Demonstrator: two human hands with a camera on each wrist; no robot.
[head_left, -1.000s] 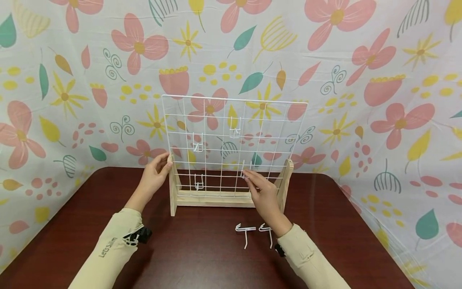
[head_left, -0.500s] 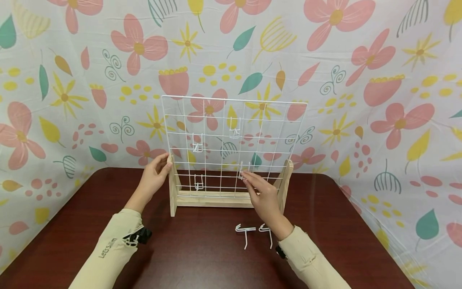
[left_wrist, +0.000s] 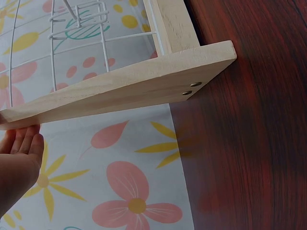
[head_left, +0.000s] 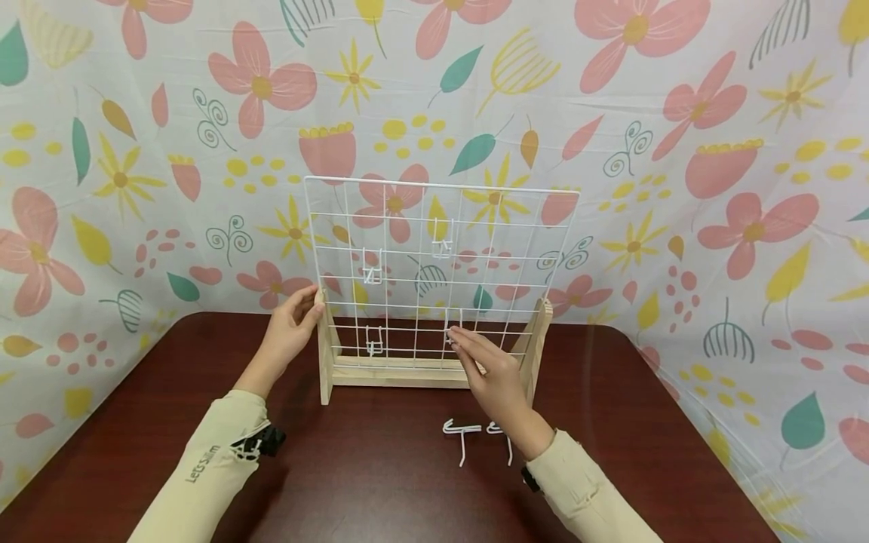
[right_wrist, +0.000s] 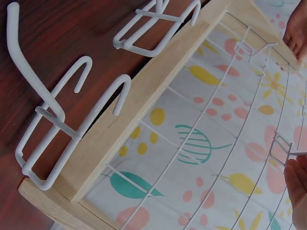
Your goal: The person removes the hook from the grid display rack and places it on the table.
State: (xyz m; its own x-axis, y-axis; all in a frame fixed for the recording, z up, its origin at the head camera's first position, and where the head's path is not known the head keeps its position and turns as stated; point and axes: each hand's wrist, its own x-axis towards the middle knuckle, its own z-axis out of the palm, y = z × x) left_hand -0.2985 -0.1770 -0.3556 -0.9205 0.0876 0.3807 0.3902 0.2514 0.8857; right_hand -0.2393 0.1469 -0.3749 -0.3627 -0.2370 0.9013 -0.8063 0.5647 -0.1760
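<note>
Sleeves (head_left: 577,490): both your forearms are in cream sleeves, reaching from the near side toward the rack (head_left: 418,281).
Table (head_left: 366,475): dark reddish wood, carrying the rack.
Loose hooks: two white wire ones lie on the table in front of the rack's right half; the left hook (head_left: 463,432) shows whole, its long arm toward you, while your wrist partly covers the right hook (head_left: 498,428) in the head view.
Right hand (head_left: 494,373): in front of the rack's lower right part; your fingers are nearly together, pinching a white hook.
Held hook (head_left: 448,336): at the rack's lower part, a little right of its middle, prongs up; you cannot tell whether it is caught on a wire.
Left hand (head_left: 288,332): at the rack's left side, fingers bent, holding the top of the wooden post (head_left: 326,354) between thumb and fingers.
Hung hooks: three sit on the rack, one lower left (head_left: 374,346), one upper left (head_left: 372,276), one above the middle (head_left: 442,247).
Cloth (head_left: 271,181): flowered, behind the rack.
</note>
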